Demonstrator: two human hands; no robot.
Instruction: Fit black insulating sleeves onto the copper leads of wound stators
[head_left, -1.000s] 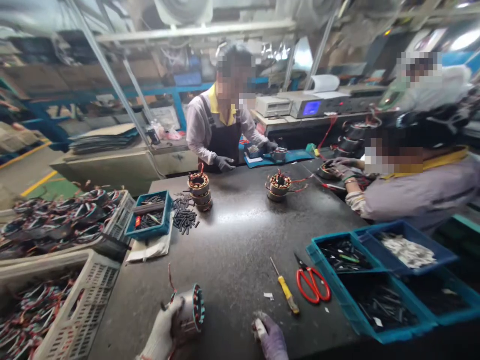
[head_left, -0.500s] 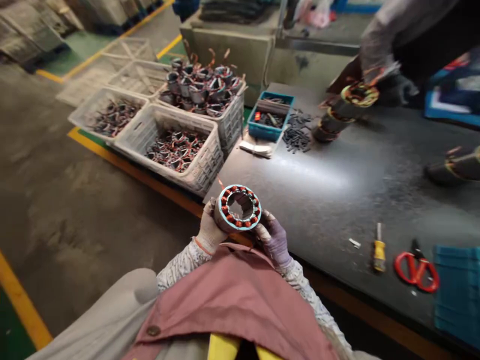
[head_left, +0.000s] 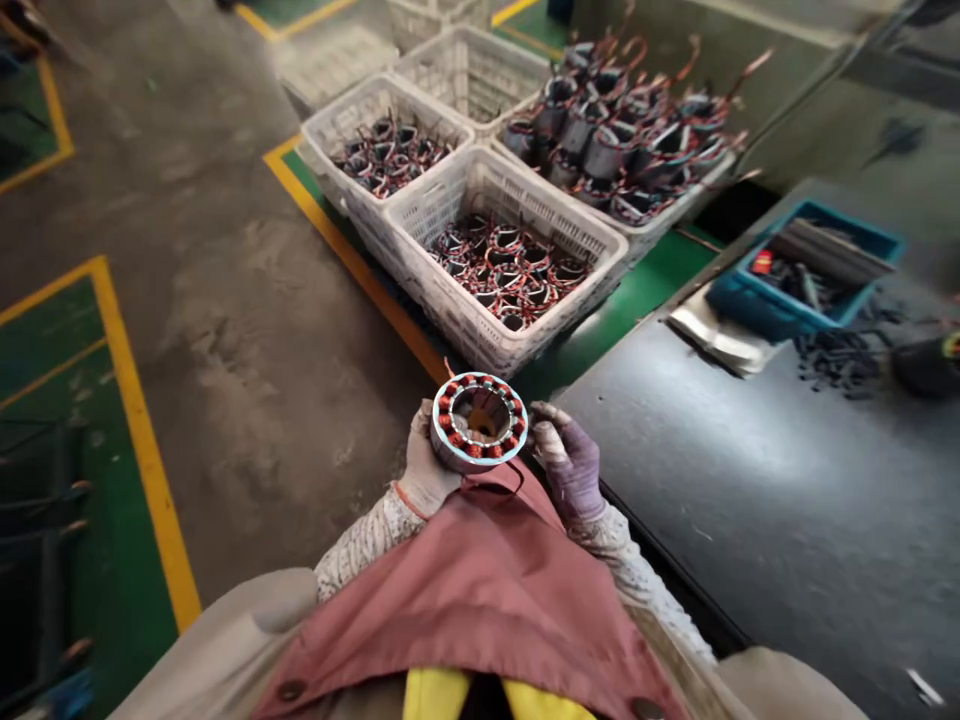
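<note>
A motor stator (head_left: 491, 462), a steel ring with copper coils and pale blue insulation around its open bore, is held over my lap with its coil face up. My left hand (head_left: 430, 465), in a pale glove, is closed around its left side. A short reddish wire sticks up at its back left. At the stator's right edge is my right hand (head_left: 571, 465) in a purple and white glove, its fingers curled in. Whether it still touches the ring, or pinches something small, I cannot make out. A thin dark wire loops below the stator.
White plastic crates (head_left: 517, 350) full of wired stators stand ahead on the green floor. To the right, the dark worktable (head_left: 787, 500) carries a blue bin (head_left: 780, 310), a white pad (head_left: 724, 335) and loose black sleeves (head_left: 840, 360). Yellow lines (head_left: 142, 450) mark the floor.
My view and body have swung left toward the crates, carrying the stator along. The screwdriver, red-handled cutters and co-worker's arms have left view. My right hand has shifted slightly out from the ring.
</note>
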